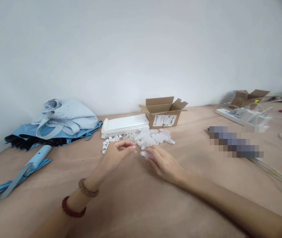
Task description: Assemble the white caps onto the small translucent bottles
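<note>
My left hand point(117, 152) is closed in a pinch, with a thin whitish strand point(135, 151) at its fingertips. Its exact kind is too small to make out. Across a small gap, my right hand point(162, 162) grips a small translucent white piece point(146, 154), partly hidden by the fingers. Just beyond the hands lies a heap of similar translucent white pieces point(153, 137). Left of that heap are a bundle of pale thin cords point(129, 136) and several small white caps point(109, 142).
Behind the small parts are a stack of white flat packs point(124, 124) and an open cardboard box point(164, 115). A blue umbrella point(38, 157) and a light-blue fabric bag point(69, 114) lie left. Right are a blurred-out dark device point(235, 142), a power strip point(242, 116) and cables.
</note>
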The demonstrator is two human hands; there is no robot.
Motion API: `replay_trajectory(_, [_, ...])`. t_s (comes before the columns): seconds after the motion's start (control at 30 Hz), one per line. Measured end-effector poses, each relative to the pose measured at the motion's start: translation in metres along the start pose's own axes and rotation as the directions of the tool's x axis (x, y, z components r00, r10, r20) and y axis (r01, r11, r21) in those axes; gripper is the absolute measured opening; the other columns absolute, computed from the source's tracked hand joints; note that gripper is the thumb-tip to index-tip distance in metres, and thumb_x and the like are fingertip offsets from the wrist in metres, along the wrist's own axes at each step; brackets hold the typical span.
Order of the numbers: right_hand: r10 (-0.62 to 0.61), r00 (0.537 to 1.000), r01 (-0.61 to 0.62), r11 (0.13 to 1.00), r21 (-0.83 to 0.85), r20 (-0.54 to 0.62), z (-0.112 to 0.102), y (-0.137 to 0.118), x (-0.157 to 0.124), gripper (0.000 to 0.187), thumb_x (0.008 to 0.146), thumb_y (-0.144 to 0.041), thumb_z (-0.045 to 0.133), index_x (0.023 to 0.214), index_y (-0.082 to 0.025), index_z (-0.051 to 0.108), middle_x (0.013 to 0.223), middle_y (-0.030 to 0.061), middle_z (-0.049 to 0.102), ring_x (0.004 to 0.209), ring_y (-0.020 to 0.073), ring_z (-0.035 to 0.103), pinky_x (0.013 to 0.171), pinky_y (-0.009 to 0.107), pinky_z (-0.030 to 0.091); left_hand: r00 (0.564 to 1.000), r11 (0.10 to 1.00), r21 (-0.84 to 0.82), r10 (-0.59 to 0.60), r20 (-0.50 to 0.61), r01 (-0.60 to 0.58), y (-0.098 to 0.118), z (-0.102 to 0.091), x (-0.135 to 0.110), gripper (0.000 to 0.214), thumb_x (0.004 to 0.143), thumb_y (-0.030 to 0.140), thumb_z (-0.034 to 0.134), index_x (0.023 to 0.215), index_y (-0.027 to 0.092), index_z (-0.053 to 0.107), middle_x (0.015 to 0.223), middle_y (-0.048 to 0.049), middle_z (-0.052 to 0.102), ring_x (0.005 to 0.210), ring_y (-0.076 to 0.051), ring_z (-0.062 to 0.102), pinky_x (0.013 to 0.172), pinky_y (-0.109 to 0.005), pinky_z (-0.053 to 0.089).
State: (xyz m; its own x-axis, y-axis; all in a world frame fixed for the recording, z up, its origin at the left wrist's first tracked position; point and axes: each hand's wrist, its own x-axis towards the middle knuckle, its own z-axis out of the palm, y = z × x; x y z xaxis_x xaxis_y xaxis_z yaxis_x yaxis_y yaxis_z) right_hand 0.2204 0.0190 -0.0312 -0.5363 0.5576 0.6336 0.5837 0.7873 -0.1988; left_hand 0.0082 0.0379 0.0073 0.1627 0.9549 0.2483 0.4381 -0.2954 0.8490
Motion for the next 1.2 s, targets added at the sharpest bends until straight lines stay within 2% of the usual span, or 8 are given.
replay_trajectory(0.07, [0.075,0.997,-0.076,0.995,0.058,0.016,0.003,-0.002,-0.004,0.026,0.093,-0.017,0.042,0.119,-0.016,0.044,0.106,0.0132,0.06,0.094,0.0223,0.059,0.079,0.034,0.05,0.98,0.963,0.206,0.189,-0.061,-0.173,-0.007,0.003,-0.012,0.013,0.081,0.029,0.06,0.082,0.019,0.069,0.082,-0.0049,0.07,0.078,-0.02,0.063,0.07,-0.032,0.05])
replay_trajectory(0.17, [0.102,0.992,-0.11,0.989,0.099,0.08,0.007,-0.002,-0.005,0.029,0.093,-0.017,0.04,0.122,-0.018,0.04,0.109,0.0129,0.06,0.093,0.0227,0.06,0.077,0.036,0.052,0.869,0.779,0.465,0.493,-0.037,-0.422,-0.014,0.005,-0.022,0.013,0.086,0.019,0.053,0.085,0.017,0.066,0.085,-0.0067,0.067,0.084,-0.021,0.059,0.078,-0.037,0.047])
replay_trajectory(0.3, [0.09,0.988,-0.104,0.989,0.107,0.128,0.009,0.001,-0.008,0.03,0.093,-0.017,0.039,0.123,-0.018,0.038,0.108,0.0139,0.06,0.091,0.0238,0.061,0.074,0.037,0.052,0.782,0.668,0.496,0.622,0.037,-0.554,-0.014,0.01,-0.024,0.014,0.087,0.011,0.051,0.092,0.016,0.063,0.085,-0.0061,0.066,0.082,-0.019,0.057,0.075,-0.034,0.048])
replay_trajectory(0.4, [0.089,0.987,-0.103,0.989,0.106,0.132,0.008,0.002,-0.009,0.031,0.093,-0.017,0.039,0.125,-0.018,0.036,0.109,0.0143,0.059,0.092,0.0239,0.061,0.074,0.038,0.052,0.767,0.612,0.562,0.639,0.064,-0.556,-0.014,0.012,-0.025,0.013,0.086,0.009,0.051,0.091,0.015,0.062,0.085,-0.0067,0.065,0.083,-0.02,0.056,0.075,-0.035,0.048])
replay_trajectory(0.6, [0.071,0.987,-0.087,0.99,0.108,0.146,0.007,0.002,-0.009,0.031,0.094,-0.019,0.039,0.125,-0.019,0.037,0.107,0.0124,0.059,0.092,0.0234,0.061,0.075,0.037,0.052,0.777,0.475,0.734,0.619,0.114,-0.486,-0.014,0.011,-0.029,0.013,0.086,0.01,0.051,0.09,0.014,0.063,0.083,-0.0073,0.064,0.081,-0.022,0.055,0.073,-0.037,0.047])
replay_trajectory(0.77, [0.063,0.987,-0.077,0.993,0.093,0.15,0.007,0.004,-0.008,0.031,0.094,-0.018,0.038,0.125,-0.018,0.037,0.108,0.0134,0.059,0.093,0.024,0.061,0.075,0.037,0.053,0.784,0.526,0.69,0.613,0.097,-0.497,-0.014,0.014,-0.031,0.013,0.086,0.01,0.051,0.089,0.014,0.062,0.081,-0.006,0.064,0.081,-0.021,0.054,0.073,-0.035,0.047])
replay_trajectory(0.97, [0.035,0.979,-0.059,0.992,0.115,0.199,0.006,0.005,-0.008,0.033,0.094,-0.018,0.039,0.127,-0.017,0.037,0.11,0.0138,0.059,0.095,0.024,0.06,0.078,0.038,0.052,0.795,0.493,0.72,0.591,0.134,-0.488,-0.015,0.015,-0.034,0.014,0.087,0.01,0.049,0.092,0.013,0.061,0.084,-0.007,0.064,0.083,-0.022,0.053,0.074,-0.037,0.046])
replay_trajectory(1.2, [0.029,0.98,-0.052,0.992,0.117,0.196,0.007,0.005,-0.009,0.033,0.094,-0.017,0.039,0.127,-0.016,0.038,0.109,0.0142,0.06,0.097,0.0244,0.06,0.079,0.038,0.052,0.805,0.527,0.693,0.579,0.13,-0.491,-0.018,0.017,-0.033,0.013,0.087,0.01,0.049,0.088,0.014,0.061,0.08,-0.0064,0.063,0.082,-0.022,0.053,0.074,-0.037,0.046])
